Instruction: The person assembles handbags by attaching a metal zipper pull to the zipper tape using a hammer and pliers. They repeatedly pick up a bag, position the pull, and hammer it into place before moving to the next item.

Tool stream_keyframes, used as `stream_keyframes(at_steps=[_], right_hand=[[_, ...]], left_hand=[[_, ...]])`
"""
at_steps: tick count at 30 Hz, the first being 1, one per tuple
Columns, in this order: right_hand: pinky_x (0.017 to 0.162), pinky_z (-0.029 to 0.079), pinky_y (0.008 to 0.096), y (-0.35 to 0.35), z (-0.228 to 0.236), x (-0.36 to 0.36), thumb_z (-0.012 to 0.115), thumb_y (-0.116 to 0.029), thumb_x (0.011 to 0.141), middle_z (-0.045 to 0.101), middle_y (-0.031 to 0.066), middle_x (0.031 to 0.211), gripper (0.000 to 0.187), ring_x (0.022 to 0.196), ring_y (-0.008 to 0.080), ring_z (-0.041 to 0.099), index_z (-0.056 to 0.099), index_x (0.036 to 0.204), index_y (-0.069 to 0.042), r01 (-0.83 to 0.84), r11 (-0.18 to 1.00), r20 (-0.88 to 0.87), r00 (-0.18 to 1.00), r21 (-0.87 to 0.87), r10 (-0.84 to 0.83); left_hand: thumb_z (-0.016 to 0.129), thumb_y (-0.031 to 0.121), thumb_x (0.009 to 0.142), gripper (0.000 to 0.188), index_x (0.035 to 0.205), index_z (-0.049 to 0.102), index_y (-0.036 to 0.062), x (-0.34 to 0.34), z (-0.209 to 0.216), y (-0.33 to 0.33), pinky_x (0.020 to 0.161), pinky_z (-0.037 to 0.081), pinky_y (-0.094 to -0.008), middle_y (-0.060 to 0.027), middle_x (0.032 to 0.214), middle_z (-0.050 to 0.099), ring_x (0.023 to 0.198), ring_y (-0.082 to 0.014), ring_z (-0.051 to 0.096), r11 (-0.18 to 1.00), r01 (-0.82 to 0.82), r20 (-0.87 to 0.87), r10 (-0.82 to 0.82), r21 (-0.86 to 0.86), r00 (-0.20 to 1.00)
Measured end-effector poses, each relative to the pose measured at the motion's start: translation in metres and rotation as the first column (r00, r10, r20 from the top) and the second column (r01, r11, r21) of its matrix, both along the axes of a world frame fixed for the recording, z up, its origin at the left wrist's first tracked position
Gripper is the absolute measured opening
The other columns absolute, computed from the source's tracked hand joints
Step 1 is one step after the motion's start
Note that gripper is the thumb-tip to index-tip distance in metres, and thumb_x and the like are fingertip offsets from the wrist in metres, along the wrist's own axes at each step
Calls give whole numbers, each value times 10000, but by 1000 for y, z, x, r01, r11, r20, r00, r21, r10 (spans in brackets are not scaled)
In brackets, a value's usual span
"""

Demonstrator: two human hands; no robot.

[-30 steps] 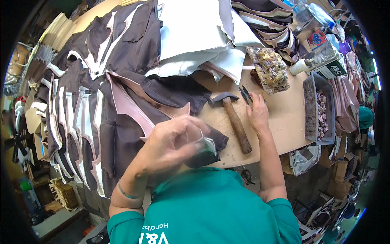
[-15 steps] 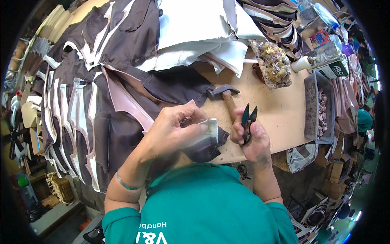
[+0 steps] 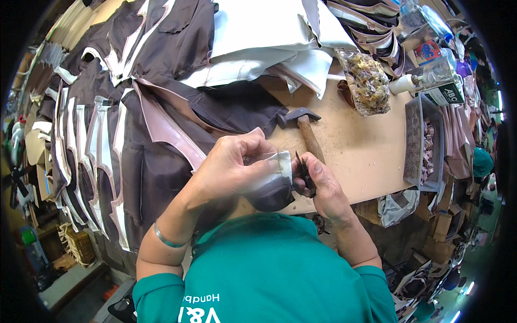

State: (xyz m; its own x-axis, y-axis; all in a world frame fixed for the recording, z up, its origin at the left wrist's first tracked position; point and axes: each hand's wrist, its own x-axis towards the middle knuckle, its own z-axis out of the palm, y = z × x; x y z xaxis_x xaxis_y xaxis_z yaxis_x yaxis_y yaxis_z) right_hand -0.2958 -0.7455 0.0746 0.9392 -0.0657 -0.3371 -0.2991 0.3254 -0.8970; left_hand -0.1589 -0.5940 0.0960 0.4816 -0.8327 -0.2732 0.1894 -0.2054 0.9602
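Note:
My left hand pinches the edge of a sewn piece with a pink and white border and dark lining, held up above the table's near edge. In my right hand is a pair of small black thread snips, fingers wrapped round them. Their blades point up and lie close beside the right end of the border; whether they touch it I cannot tell. Behind both hands a hammer with a wooden handle lies on the tabletop.
Dark fabric panels with pink and white trim cover the left side. White sheets are piled at the back. To the right are a clear bag of yellowish bits, a white bottle and a grey basket of small pieces.
My right hand has moved left and turned, bringing the snips to the piece's edge. Their blades, spread apart before, now look close together. My left hand has hardly moved.

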Motion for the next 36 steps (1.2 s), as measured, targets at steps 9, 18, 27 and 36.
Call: stream_keyframes(at_steps=[9, 18, 27, 36], right_hand=[[596, 341, 189, 2, 4, 4, 422, -368, 923, 469, -21, 767, 359, 692, 38, 403, 519, 990, -29, -15, 998, -30, 999, -67, 13], [595, 341, 181, 1, 5, 7, 435, -309, 929, 476, -28, 775, 304, 678, 32, 402, 522, 964, -20, -27, 999, -38, 999, 43, 29], [553, 333, 189, 1, 4, 4, 430, -305, 931, 458, -33, 726, 299, 632, 34, 383, 519, 956, -21, -7, 997, -29, 1000, -72, 5], [555, 350, 209, 0, 0, 1, 463, -350, 907, 486, -5, 663, 343, 633, 54, 417, 539, 928, -16, 26, 970, 12, 1000, -241, -24]], left_hand=[[622, 64, 767, 150, 873, 602, -40, -7, 0, -1, 606, 421, -189, -7, 777, 580, 682, -38, 509, 1000, -18, 90, 19, -9, 996], [637, 92, 730, 216, 898, 605, -40, 2, -10, 5, 619, 418, -185, -18, 764, 584, 683, -56, 526, 998, -13, -269, -6, -69, 963], [645, 96, 775, 165, 877, 619, -30, -6, -7, 3, 588, 429, -181, 0, 745, 589, 678, -37, 525, 1000, -13, 25, 12, 27, 1000], [626, 90, 780, 153, 877, 635, -28, -10, -8, 0, 602, 436, -208, -22, 732, 593, 671, -54, 521, 999, -40, 123, 39, 2, 992]])
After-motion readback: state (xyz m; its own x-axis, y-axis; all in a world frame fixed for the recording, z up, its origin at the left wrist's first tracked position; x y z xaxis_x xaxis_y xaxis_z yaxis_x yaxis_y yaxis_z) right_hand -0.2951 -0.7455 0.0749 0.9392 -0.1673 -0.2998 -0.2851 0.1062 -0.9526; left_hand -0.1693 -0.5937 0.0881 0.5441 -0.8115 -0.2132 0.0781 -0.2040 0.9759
